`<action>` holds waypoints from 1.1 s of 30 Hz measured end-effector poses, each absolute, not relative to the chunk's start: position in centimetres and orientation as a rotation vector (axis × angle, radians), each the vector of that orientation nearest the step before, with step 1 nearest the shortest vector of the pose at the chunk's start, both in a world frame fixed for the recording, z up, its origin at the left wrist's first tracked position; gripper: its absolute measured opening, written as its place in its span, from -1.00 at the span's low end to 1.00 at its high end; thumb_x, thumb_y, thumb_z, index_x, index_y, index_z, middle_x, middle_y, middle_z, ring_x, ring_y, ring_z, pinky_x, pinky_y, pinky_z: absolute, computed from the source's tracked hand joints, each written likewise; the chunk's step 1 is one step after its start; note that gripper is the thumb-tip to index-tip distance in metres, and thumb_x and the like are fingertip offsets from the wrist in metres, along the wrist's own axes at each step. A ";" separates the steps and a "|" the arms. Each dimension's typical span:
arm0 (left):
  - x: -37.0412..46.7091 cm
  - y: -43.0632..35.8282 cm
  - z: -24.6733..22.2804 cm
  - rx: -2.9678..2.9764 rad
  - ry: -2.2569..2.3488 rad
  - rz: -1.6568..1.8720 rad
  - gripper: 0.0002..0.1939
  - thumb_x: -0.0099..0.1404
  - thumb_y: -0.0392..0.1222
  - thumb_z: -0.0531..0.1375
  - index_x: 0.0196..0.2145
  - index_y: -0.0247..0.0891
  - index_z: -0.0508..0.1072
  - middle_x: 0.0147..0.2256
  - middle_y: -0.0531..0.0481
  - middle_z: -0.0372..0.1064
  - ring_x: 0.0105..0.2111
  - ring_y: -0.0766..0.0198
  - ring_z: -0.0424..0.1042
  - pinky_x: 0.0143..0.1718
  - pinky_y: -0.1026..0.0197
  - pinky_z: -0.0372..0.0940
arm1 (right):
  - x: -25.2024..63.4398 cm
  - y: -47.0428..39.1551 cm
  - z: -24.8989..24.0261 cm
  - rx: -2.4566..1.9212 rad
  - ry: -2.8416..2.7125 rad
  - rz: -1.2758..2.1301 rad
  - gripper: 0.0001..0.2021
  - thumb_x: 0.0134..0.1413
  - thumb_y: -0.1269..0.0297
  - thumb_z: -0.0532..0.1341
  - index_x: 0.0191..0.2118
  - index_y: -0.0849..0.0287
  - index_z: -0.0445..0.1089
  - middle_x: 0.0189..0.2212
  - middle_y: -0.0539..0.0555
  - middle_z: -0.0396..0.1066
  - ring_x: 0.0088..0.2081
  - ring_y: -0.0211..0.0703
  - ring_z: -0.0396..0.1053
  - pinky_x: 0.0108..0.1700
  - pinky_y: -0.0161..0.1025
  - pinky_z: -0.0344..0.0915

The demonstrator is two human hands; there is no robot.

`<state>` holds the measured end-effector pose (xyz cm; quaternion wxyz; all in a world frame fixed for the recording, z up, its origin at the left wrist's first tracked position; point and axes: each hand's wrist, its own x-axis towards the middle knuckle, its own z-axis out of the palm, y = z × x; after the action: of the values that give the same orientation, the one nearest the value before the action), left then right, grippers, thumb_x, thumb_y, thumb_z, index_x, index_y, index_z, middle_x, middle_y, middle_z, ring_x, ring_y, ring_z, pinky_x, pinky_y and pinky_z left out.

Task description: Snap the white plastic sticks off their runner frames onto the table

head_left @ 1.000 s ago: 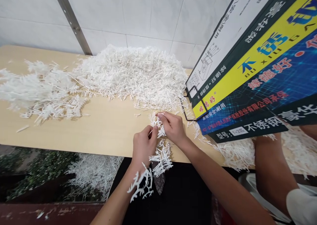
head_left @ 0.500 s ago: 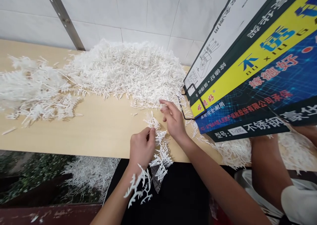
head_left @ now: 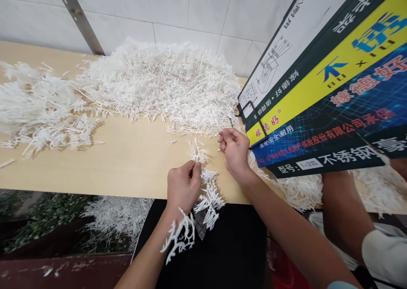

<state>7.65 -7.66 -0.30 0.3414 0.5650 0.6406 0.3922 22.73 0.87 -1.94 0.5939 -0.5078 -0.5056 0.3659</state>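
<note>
My left hand [head_left: 184,183] is closed, pinching a white branching plastic sprig [head_left: 199,154] between thumb and finger. Below that hand, more white branching pieces [head_left: 211,197] hang over the table's front edge. Another white coral-like branch [head_left: 179,238] lies across my left wrist. My right hand [head_left: 235,150] is closed with its fingers bunched, just right of the sprig and close to the printed box; anything in the fingertips is too small to make out. Behind both hands rises a big heap of short white plastic pieces [head_left: 159,81] on the wooden-coloured table [head_left: 127,157].
A tall printed box [head_left: 337,81] with a black wire loop [head_left: 262,125] at its corner stands at right. Beyond it shows another person's arm [head_left: 346,208] beside white pieces. A looser pile [head_left: 34,110] lies at left. More white branches [head_left: 117,221] are below the table. A tiled wall [head_left: 187,13] stands behind.
My right hand has moved slightly right, away from the sprig, and its spread fingers have curled shut. My left hand keeps its pinch. The view has tipped slightly.
</note>
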 end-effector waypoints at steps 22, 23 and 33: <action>7.9 -8.1 -0.5 1.359 1.738 1.115 -0.60 0.36 -0.08 0.09 -0.62 -0.20 0.20 -0.70 0.16 0.06 -0.63 0.38 0.07 -0.49 0.25 -0.06 | 22.4 0.4 -1.3 -1.121 -1.351 0.853 -0.78 0.36 0.16 0.21 -0.21 0.16 0.52 -0.37 0.07 0.52 -0.44 -0.22 0.36 -0.43 -0.29 0.23; 7.9 -8.1 -0.5 1.350 1.741 1.124 -0.59 0.37 -0.07 0.08 -0.62 -0.20 0.19 -0.70 0.16 0.07 -0.62 0.38 0.06 -0.48 0.25 -0.06 | 22.2 0.0 -0.9 -1.097 -1.477 0.830 -0.78 0.37 0.15 0.20 -0.08 0.15 0.52 -0.24 0.11 0.56 -0.36 -0.19 0.41 -0.38 -0.27 0.27; 7.7 -7.7 -0.6 1.379 1.806 1.082 -0.68 0.35 -0.13 0.09 -0.55 -0.21 0.38 -0.65 0.09 0.20 -0.58 0.33 0.09 -0.45 0.24 -0.06 | 21.5 -1.5 -0.5 -0.930 -2.011 0.707 -0.67 0.26 -0.01 0.35 -0.10 0.17 0.55 -0.34 0.07 0.54 -0.38 -0.17 0.43 -0.24 -0.21 0.35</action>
<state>7.72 -7.72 -0.63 0.3075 0.5215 0.6828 0.4090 21.52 -1.49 -0.51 0.3967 -0.3670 -0.7939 0.2789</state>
